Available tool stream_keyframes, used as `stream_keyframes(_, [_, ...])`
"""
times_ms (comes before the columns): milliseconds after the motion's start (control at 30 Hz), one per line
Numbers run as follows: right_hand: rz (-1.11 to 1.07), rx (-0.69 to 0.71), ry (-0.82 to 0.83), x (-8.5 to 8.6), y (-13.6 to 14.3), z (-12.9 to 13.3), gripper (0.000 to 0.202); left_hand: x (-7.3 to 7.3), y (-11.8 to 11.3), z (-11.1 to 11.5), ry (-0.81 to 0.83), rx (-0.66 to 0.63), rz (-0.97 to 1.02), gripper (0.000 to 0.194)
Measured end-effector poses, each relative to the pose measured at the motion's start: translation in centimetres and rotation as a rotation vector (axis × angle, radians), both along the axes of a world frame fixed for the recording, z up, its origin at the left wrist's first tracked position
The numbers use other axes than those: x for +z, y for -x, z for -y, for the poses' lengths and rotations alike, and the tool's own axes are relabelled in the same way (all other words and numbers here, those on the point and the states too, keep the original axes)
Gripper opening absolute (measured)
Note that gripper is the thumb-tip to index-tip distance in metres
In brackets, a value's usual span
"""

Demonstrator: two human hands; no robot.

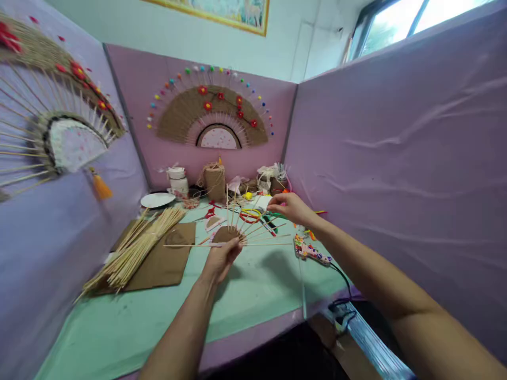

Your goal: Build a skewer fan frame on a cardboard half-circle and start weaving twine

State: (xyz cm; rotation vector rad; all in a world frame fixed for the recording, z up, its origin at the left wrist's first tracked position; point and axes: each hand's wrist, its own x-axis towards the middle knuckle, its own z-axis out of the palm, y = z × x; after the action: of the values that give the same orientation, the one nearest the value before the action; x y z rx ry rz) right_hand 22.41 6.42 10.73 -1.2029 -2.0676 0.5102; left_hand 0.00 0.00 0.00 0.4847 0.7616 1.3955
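Forearms [184,330]; stick fan [225,234] in left hand [221,259]

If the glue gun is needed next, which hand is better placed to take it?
Right, I think. The right hand is nearer to the glue gun, while the left hand holds the small fan. Whether the right hand also holds something is unclear.

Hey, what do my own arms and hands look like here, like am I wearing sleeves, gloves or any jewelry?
Your left hand and right hand are both bare, without gloves. No sleeve shows on your left forearm or right forearm. I make out no watch or bracelet; the fingers are too small to rule out a thin ring.
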Motion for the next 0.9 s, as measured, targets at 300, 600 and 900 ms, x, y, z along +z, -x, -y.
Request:
stream_keyframes(300, [-0.043, 0.016, 0.028, -0.11, 0.15, 0.13, 0.018, -0.23, -0.05, 0.04, -0.046, 0.014, -0.058, 0.031])
stream_keyframes(600, [-0.029, 0.027, 0.003, -0.60, -0.13, -0.25, 0.018, 0.22, -0.24, 0.22, -0.058, 0.047, -0.084, 0.034])
stream_keyframes(900, [-0.046, 0.017, 0.033, -0.71, 0.04, -0.28, 0.020, 0.05, -0.31, 0.25, -0.056, 0.081, -0.090, 0.034])
